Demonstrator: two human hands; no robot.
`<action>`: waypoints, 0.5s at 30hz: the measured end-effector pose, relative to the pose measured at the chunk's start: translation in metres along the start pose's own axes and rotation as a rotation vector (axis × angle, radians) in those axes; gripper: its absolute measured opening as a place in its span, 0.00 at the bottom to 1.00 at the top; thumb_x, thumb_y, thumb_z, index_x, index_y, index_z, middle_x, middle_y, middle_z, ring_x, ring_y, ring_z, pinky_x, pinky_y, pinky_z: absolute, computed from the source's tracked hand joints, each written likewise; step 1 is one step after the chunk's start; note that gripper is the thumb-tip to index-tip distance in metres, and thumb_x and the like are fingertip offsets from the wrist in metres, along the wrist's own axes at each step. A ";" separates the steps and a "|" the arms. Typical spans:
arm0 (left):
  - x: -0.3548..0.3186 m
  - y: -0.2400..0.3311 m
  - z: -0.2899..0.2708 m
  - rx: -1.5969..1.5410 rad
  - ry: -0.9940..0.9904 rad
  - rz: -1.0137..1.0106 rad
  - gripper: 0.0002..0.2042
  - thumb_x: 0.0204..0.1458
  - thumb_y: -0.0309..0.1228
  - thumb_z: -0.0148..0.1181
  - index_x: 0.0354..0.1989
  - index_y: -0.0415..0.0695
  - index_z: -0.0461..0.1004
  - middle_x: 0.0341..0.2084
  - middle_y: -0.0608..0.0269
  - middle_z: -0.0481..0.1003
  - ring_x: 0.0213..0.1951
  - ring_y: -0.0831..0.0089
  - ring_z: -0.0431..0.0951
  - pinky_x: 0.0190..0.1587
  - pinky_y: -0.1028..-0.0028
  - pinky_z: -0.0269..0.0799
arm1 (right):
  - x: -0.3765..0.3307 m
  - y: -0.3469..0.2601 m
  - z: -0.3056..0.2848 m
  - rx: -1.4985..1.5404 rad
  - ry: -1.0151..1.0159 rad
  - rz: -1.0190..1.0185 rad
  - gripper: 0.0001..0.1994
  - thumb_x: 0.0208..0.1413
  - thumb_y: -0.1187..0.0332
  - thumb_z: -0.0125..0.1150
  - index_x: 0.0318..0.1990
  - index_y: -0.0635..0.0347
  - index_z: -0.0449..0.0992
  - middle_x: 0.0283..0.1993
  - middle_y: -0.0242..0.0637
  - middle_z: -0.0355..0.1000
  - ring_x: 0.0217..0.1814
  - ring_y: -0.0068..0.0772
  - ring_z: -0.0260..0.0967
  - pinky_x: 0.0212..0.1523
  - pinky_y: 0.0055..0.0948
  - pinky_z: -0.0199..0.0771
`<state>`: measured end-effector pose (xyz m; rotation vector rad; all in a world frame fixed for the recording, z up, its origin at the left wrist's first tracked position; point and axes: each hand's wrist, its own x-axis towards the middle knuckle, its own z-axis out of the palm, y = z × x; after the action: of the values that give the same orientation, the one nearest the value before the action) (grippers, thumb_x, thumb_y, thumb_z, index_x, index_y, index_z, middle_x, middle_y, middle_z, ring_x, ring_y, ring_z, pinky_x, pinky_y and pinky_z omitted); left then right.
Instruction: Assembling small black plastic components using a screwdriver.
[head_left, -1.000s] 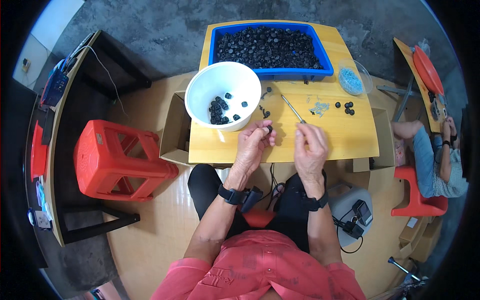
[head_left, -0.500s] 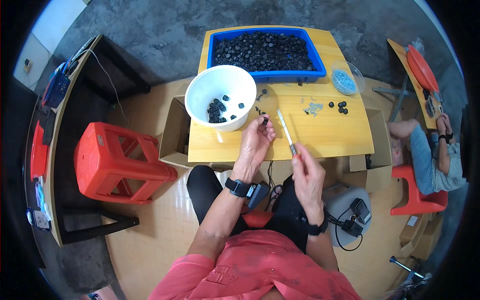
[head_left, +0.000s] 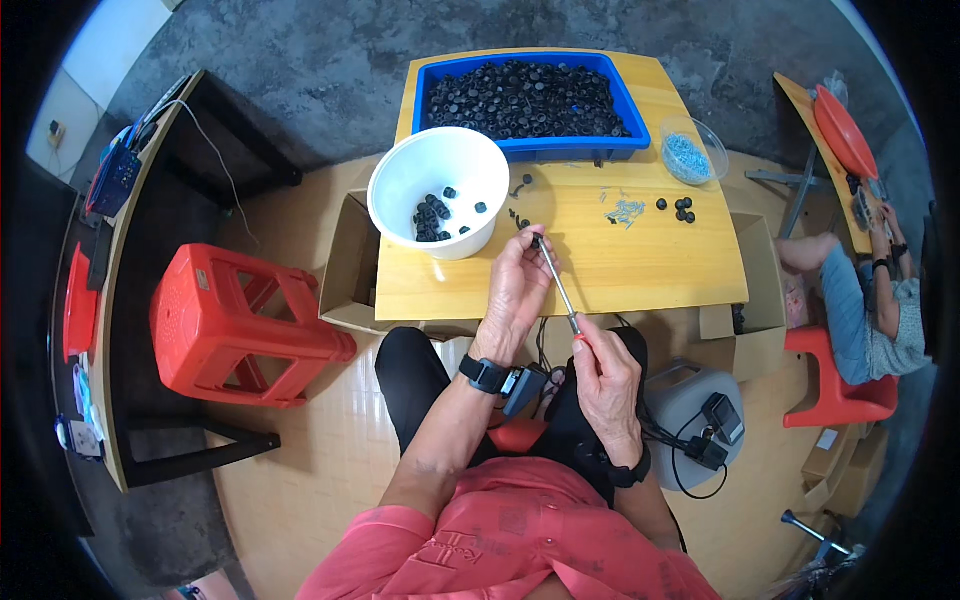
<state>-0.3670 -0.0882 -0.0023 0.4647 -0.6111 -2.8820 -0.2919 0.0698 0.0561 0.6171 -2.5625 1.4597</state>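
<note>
Screwdriver with a thin steel shaft and red handle (head_left: 561,290) is being gripped at the handle by the right hand (head_left: 607,378), fingers closed around it, while the left hand (head_left: 515,290) is pinching a small black plastic cap (head_left: 537,241) at its tip above the yellow wooden table (head_left: 640,270). Few caps are lying in the white round bowl (head_left: 438,190); the blue rectangular tray (head_left: 522,100) is sitting heaped, so most appears undone.

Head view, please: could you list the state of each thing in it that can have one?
Left hand: closed on a small black part at the screwdriver's tip.
Right hand: gripping the screwdriver's handle.
Screwdriver: held slanted between the hands.
White bowl: upright, a few black parts inside.
Blue tray: nearly full of black parts.
Clear dish: holds small bluish pieces.
Red stool: upright, unoccupied.
</note>
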 end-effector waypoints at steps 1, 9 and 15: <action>0.000 -0.001 0.001 0.000 0.001 -0.001 0.10 0.53 0.31 0.50 0.40 0.41 0.69 0.26 0.64 0.70 0.29 0.73 0.67 0.36 0.74 0.65 | 0.000 0.002 0.000 0.003 0.002 -0.008 0.13 0.52 0.76 0.54 0.46 0.63 0.73 0.30 0.44 0.71 0.30 0.40 0.71 0.30 0.32 0.71; -0.001 -0.003 0.001 0.007 -0.014 0.036 0.07 0.57 0.32 0.51 0.39 0.42 0.68 0.26 0.65 0.70 0.29 0.74 0.68 0.35 0.73 0.66 | 0.003 0.004 -0.001 0.031 -0.006 0.018 0.12 0.52 0.76 0.55 0.45 0.63 0.73 0.30 0.44 0.71 0.30 0.39 0.71 0.30 0.31 0.72; 0.000 -0.010 0.005 0.176 0.029 0.207 0.07 0.57 0.30 0.50 0.38 0.40 0.63 0.27 0.61 0.69 0.29 0.73 0.69 0.35 0.72 0.68 | 0.006 -0.005 0.003 -0.055 0.001 0.038 0.13 0.52 0.75 0.54 0.46 0.62 0.73 0.30 0.45 0.71 0.30 0.44 0.71 0.30 0.35 0.71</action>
<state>-0.3693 -0.0777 -0.0021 0.4373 -0.8582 -2.6350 -0.2949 0.0630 0.0605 0.5634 -2.6178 1.3958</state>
